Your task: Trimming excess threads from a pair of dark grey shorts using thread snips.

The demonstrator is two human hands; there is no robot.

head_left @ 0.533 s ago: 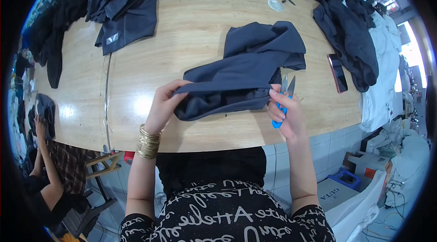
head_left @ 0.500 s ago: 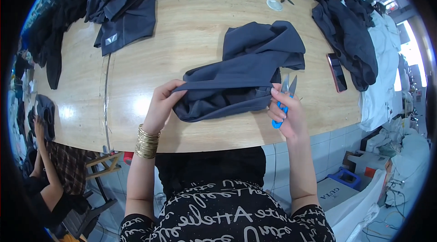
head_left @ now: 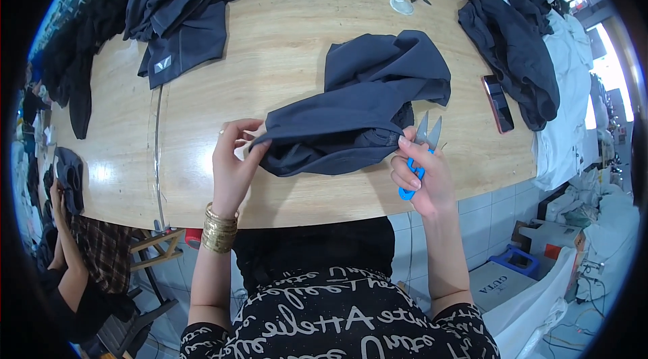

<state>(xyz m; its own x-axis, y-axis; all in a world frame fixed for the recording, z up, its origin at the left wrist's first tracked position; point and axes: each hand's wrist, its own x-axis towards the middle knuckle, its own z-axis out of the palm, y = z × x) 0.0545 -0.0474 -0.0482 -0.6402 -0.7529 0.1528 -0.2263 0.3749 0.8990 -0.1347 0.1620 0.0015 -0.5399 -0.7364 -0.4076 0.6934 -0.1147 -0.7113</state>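
Observation:
A dark navy garment lies on the wooden table before me, its near opening gaping toward me. At the opening's left end, my left hand has its thumb on the fabric edge and its fingers loosely curled beside it. My right hand pinches the opening's right end between thumb and forefinger. The same hand also holds thread snips with a blue handle, their two metal blades spread and pointing away from me. Part of the handle is hidden by my fingers.
More navy garments are heaped at the far left, and others at the right beside white cloth. A phone lies near them. A co-worker's arm reaches over the table at left. The table ends just before me.
My left hand has shifted slightly left and its fingers have loosened. The folded band along the opening has turned, and the opening's edge sags. My right hand still holds the snips and fabric.

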